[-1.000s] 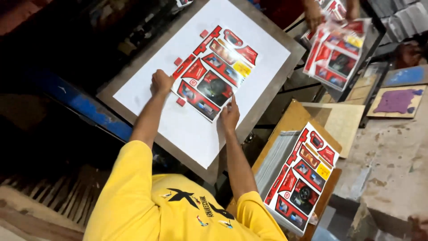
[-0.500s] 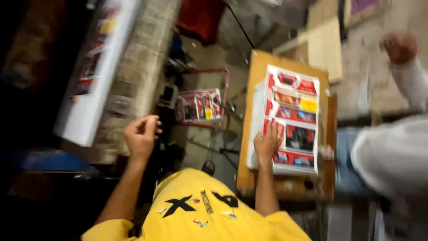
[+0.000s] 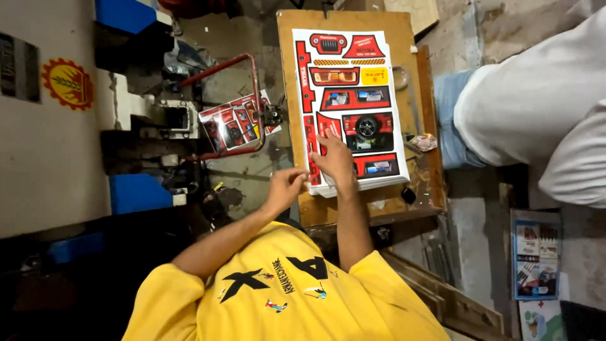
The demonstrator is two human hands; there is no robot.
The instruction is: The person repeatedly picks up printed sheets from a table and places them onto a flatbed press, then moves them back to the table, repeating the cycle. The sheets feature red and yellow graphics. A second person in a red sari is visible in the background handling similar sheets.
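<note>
A stack of printed sheets with red, black and yellow shapes lies on a wooden table. My right hand rests flat on the near left part of the top sheet, fingers spread. My left hand hovers with loosely curled fingers just off the table's left edge, beside the stack's near corner. It holds nothing. My yellow shirt fills the bottom of the view.
Another person in a white sleeve and blue jeans sits to the right of the table. More printed sheets lie on the floor inside a red metal frame. A grey and blue machine stands at the left.
One second ago both hands pressed a printed sheet on the machine's white bed. I have since turned to the wooden table; my right hand lies on the stack and my left hand has come close to it.
</note>
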